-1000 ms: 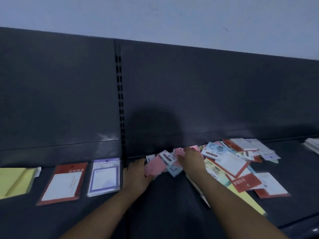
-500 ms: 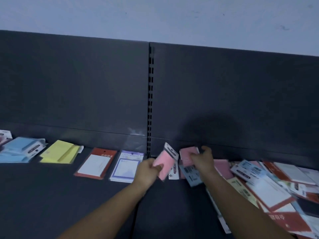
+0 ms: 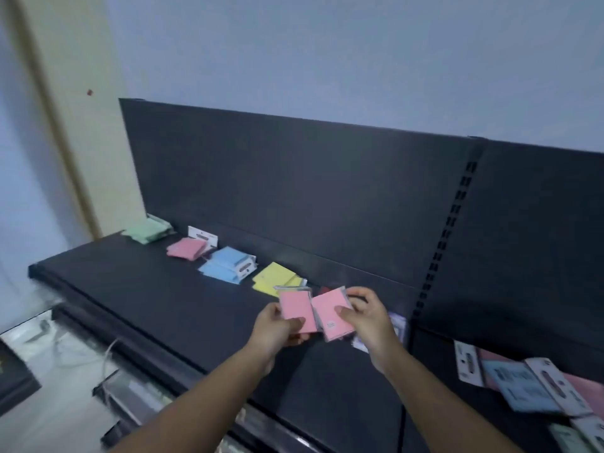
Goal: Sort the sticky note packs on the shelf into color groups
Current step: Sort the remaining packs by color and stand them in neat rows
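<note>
Packs of pink sticky notes in clear wrap (image 3: 295,308), two: we have carried them from the mixed heap (image 3: 529,384), left hand (image 3: 274,331) and right hand (image 3: 369,317) each with its grip pinching one, above the dark metal shelf (image 3: 147,289), bound, we judge, for the pink stack (image 3: 186,248).

Facing a pale bluish wall (image 3: 327,60) in dim, even light. Looking past a cream pillar (image 3: 81,125) on the left, bearing a small red mark (image 3: 89,92). Seeing a dark back panel (image 3: 294,197) and a slotted upright (image 3: 442,246) rising behind the black shelf (image 3: 147,289). Glimpsing pale floor (image 3: 42,429) at lower left.
</note>
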A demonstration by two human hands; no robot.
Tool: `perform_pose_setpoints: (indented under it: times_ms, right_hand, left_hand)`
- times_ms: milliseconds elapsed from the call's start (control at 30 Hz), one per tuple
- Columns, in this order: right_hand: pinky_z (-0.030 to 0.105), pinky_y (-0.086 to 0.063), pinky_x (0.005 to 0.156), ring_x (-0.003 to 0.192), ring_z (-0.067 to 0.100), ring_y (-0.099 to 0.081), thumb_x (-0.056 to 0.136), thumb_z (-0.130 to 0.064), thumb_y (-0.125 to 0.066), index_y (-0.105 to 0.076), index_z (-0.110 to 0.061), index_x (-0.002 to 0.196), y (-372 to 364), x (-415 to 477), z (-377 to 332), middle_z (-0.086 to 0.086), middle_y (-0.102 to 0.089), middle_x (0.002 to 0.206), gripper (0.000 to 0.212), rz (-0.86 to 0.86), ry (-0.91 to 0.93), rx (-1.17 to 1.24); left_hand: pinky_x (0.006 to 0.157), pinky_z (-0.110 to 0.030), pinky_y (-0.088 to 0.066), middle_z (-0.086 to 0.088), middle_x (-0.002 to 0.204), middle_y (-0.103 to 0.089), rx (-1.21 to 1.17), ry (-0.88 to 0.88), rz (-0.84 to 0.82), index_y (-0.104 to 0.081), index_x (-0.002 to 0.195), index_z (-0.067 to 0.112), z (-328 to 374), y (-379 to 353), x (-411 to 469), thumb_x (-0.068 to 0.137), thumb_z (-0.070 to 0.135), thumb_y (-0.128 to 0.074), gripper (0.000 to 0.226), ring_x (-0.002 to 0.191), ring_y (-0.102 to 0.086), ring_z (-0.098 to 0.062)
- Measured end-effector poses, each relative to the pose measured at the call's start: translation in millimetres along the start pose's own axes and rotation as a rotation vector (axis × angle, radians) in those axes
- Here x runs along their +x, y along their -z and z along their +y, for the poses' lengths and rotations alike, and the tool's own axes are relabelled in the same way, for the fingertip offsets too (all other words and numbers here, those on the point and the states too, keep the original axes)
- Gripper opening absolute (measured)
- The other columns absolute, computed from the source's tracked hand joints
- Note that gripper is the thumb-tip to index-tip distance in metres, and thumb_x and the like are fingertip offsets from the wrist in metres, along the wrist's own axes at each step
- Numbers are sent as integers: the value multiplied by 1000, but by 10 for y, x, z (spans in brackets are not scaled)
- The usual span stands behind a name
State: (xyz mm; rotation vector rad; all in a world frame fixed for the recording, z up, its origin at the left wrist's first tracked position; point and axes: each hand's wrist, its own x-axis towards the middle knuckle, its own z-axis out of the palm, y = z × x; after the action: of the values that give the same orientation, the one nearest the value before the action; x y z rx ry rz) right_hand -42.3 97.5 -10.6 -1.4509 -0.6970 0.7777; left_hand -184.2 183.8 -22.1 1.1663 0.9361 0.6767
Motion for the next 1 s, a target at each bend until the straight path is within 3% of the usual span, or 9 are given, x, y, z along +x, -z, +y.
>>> perform_pose_setpoints:
  times_ms: [100,167,300,400,533,600,700,900,1000]
  right_hand:
    - [22,-48,57,85,17,-62,87,6,-55,-56,-21,99,-629,1,27,6,-63,109,30,-81,-19,-3]
    - [21,-47,62,90,18,-62,88,5,-53,-58,-20,109,-1051,-1,32,5,-63,111,33,-136,-26,-31]
    - [24,-39,50,75,15,-59,88,3,-50,-55,-22,125,-1854,-34,48,-3,-66,102,45,-211,-32,-69]
    - [26,-40,50,68,12,-61,88,2,-49,-50,-27,131,-2312,-86,82,-8,-67,99,52,-248,-41,-97]
    - [20,-42,45,64,5,-63,88,2,-50,-36,-28,141,-2662,-119,19,-13,-66,98,63,-335,-52,-176]
    - [19,-40,44,66,4,-61,88,2,-52,-28,-28,145,-2798,-56,-42,-20,-59,105,69,-357,-24,-192]
    - [19,-43,50,74,5,-62,89,1,-53,-20,-31,146,-2997,136,-80,-20,-60,110,74,-346,-15,-138]
    - [11,-40,41,73,5,-62,89,1,-53,-34,-20,140,-3338,737,-6,-22,-63,94,58,-299,-69,-77]
    - [13,-38,39,70,5,-61,89,0,-55,-43,-13,134,-3454,1123,17,-9,-66,105,48,-259,-74,-46]
  left_hand:
    - [52,-27,-53,-15,84,-66,-6,-16,63,-47,90,7,73,649,-34,89,-4,-53,13,57,-62,-22]
    - [59,-30,-54,-11,82,-65,3,-18,111,-50,87,8,120,1071,-52,91,0,-51,9,64,-61,-20]
    - [61,-28,-43,-7,79,-62,32,-29,214,-54,87,10,159,1830,-75,91,3,-50,9,66,-55,-18]
    - [62,-28,-45,-6,83,-64,40,-33,221,-55,89,10,178,2288,-90,92,5,-50,8,70,-57,-18]
    - [86,-43,-50,-11,90,-66,12,5,216,-56,90,10,227,2683,-35,91,5,-52,6,83,-59,-26]
    - [81,-41,-52,-12,90,-66,-8,10,209,-56,89,10,258,2824,33,90,6,-53,6,81,-59,-26]
    - [62,-29,-51,-8,86,-65,-11,11,210,-57,87,12,288,2978,176,90,7,-53,7,72,-58,-21]
    - [46,-21,-48,-7,73,-59,-17,44,198,-55,85,11,415,3160,682,90,4,-53,9,62,-55,-17]
    - [45,-21,-49,-11,76,-58,-10,55,188,-54,89,9,571,3211,1031,91,3,-52,7,62,-55,-19]
